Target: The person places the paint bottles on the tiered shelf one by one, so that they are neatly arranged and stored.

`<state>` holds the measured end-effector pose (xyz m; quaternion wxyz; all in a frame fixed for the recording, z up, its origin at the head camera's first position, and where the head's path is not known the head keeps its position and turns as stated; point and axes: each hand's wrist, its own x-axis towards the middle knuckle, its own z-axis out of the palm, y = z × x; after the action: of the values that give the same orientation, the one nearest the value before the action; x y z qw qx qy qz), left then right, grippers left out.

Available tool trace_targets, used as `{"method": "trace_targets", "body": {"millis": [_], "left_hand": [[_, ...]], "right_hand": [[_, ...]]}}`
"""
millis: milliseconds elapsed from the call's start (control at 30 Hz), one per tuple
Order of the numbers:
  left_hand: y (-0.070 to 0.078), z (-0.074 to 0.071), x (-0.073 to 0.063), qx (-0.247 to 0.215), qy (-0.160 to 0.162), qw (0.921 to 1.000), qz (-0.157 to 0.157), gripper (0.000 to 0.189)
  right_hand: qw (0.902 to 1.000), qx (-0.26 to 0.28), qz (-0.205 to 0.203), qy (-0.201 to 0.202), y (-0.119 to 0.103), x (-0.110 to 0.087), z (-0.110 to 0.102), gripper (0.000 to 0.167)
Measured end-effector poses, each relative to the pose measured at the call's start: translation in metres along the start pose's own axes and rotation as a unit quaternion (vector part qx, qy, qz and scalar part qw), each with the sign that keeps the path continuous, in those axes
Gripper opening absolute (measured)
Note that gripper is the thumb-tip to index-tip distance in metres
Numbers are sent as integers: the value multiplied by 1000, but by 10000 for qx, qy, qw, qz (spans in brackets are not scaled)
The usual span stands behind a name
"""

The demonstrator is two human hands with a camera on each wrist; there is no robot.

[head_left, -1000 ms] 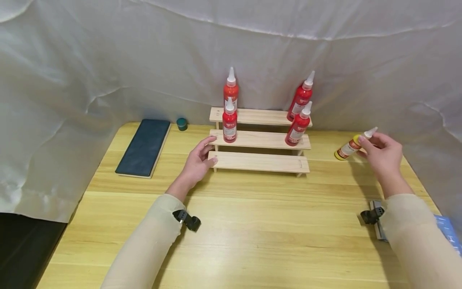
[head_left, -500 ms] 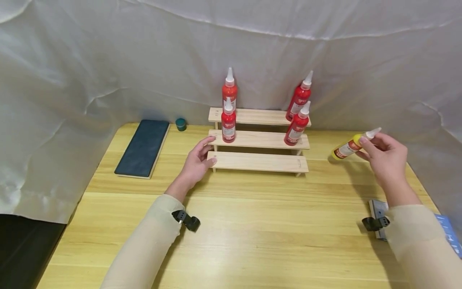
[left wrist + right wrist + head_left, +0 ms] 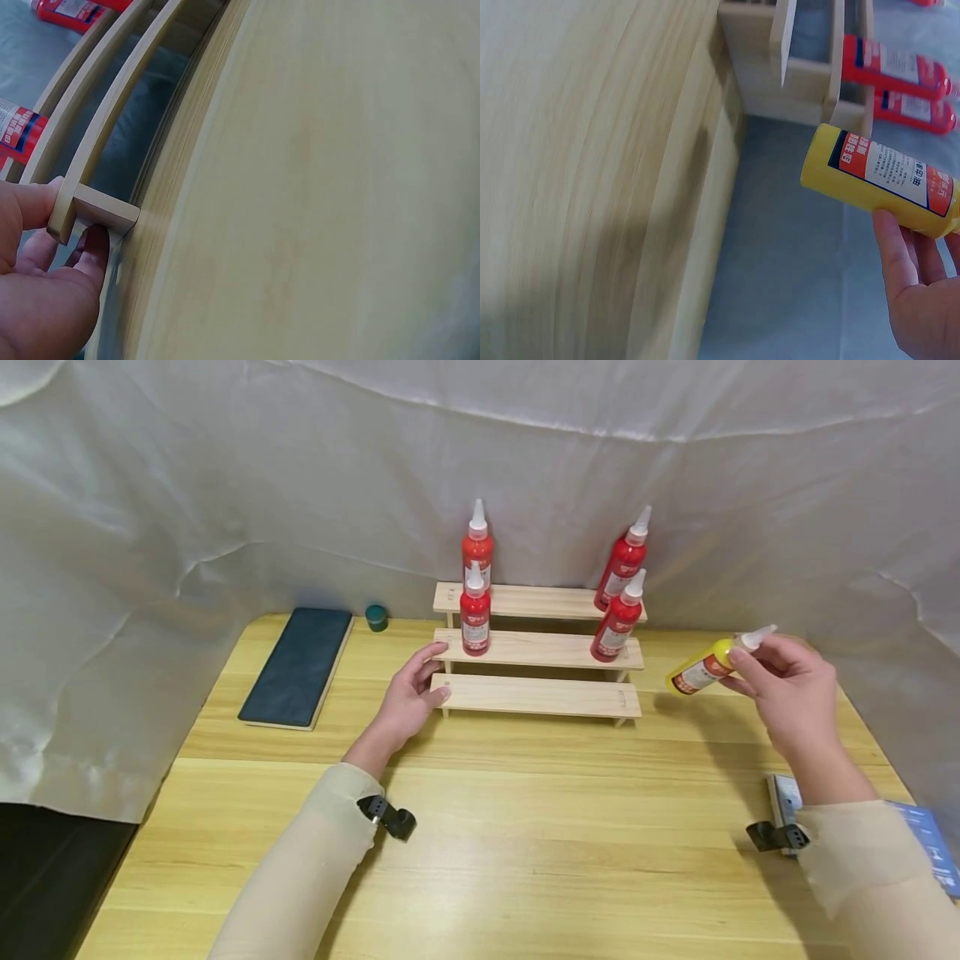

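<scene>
My right hand (image 3: 801, 697) holds a yellow squeeze bottle (image 3: 702, 672) near its white nozzle, tilted with its base toward the rack. In the right wrist view the bottle's base (image 3: 826, 161) points at the rack's right end. A three-step wooden rack (image 3: 536, 695) stands at the back of the table. My left hand (image 3: 407, 695) grips its left end, and in the left wrist view thumb and fingers sit around the end of the lowest step (image 3: 69, 199). Two red bottles (image 3: 475, 622) (image 3: 617, 625) stand on the middle step; an orange-red one (image 3: 477, 545) and another red one (image 3: 626, 564) stand on the top step.
A dark flat board (image 3: 298, 668) lies at the table's left, beside a small green jar (image 3: 377, 617). A grey-edged box (image 3: 783, 802) and a blue item (image 3: 926, 843) lie at the right, partly under my right arm. Grey cloth (image 3: 337, 468) hangs behind.
The yellow bottle has risen off the table and moved left toward the rack, tilting further over in my right hand. My left hand stays on the rack.
</scene>
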<state>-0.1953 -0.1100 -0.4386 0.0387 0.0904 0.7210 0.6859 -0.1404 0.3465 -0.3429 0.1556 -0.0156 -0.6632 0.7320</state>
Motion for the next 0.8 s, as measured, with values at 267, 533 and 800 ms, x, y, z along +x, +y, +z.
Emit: {"method": "trace_targets", "body": {"millis": [267, 533, 800], "left_hand": [[0, 0, 1, -124, -37, 9999, 11, 68], [0, 0, 0, 98, 53, 9999, -6, 65], [3, 0, -1, 19, -4, 10000, -59, 66]], "right_hand": [[9993, -141, -182, -296, -4, -11, 18, 29], [9971, -407, -321, -551, -5, -17, 32, 29], [9951, -556, -347, -741, -3, -18, 53, 29]]}}
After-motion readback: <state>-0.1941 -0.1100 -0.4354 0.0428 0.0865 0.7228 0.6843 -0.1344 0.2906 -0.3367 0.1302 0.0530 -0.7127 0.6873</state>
